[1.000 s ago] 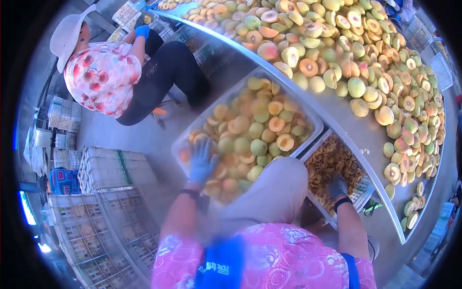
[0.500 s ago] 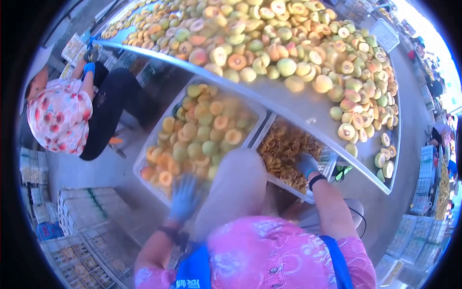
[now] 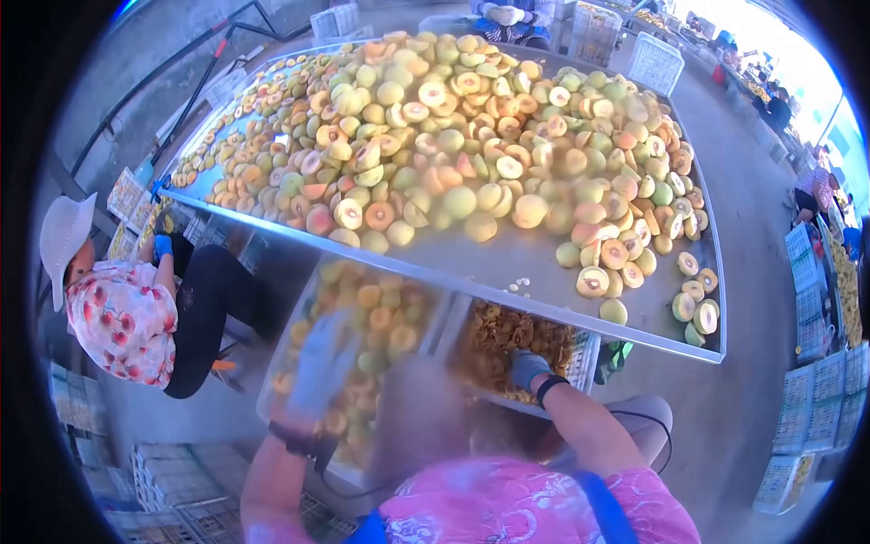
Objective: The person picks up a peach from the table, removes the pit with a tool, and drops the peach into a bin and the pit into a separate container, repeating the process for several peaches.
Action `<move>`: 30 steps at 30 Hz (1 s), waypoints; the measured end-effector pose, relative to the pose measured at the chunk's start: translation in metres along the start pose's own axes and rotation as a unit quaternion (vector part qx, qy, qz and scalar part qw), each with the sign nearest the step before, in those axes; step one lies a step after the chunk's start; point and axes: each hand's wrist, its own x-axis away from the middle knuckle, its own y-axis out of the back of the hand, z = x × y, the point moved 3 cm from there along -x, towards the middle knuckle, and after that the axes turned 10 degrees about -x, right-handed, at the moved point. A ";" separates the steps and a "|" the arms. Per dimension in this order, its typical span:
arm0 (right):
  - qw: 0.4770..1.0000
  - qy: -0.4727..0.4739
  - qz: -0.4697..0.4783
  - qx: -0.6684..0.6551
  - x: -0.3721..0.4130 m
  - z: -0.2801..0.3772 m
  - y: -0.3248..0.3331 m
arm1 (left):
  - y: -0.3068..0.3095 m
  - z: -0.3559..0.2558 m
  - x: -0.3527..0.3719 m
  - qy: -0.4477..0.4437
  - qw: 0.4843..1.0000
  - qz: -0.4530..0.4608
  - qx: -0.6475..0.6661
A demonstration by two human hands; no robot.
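Note:
My left hand (image 3: 322,367), in a pale blue-grey glove, is over the left side of a white crate (image 3: 275,363) of yellow-orange and green fruit halves (image 3: 381,317), which look like apricots or small peaches. Motion blurs the hand, but its fingers look stretched out and I see nothing in them. My right hand (image 3: 530,370), gloved with a dark band at the wrist, reaches into a second crate (image 3: 587,358) full of small brown pieces (image 3: 494,340), perhaps pits or shrivelled fruit. Its fingertips are hidden among them.
A metal-rimmed table (image 3: 544,254) in front bears a large heap of whole and halved fruit (image 3: 453,154). At left sits a co-worker in a fruit-print top (image 3: 122,317). Stacked crates (image 3: 181,476) stand at lower left, more crates (image 3: 820,399) at right. Another person's gloved hands (image 3: 503,14) show beyond the table.
The view has tilted up, showing more of the far side. My left hand has moved from the crate's near edge further in over the fruit. My right hand stays among the brown pieces.

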 end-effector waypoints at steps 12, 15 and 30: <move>0.917 0.286 -0.236 -0.145 0.213 0.052 0.130 | -0.159 -0.154 -0.228 -0.216 0.973 0.001 0.080; 0.904 0.263 -0.259 -0.217 0.225 0.040 0.133 | -0.202 -0.164 -0.229 -0.260 0.963 -0.030 -0.063; 0.788 0.320 -0.286 -0.442 0.195 0.021 0.122 | -0.199 -0.135 -0.164 0.190 0.720 0.128 0.655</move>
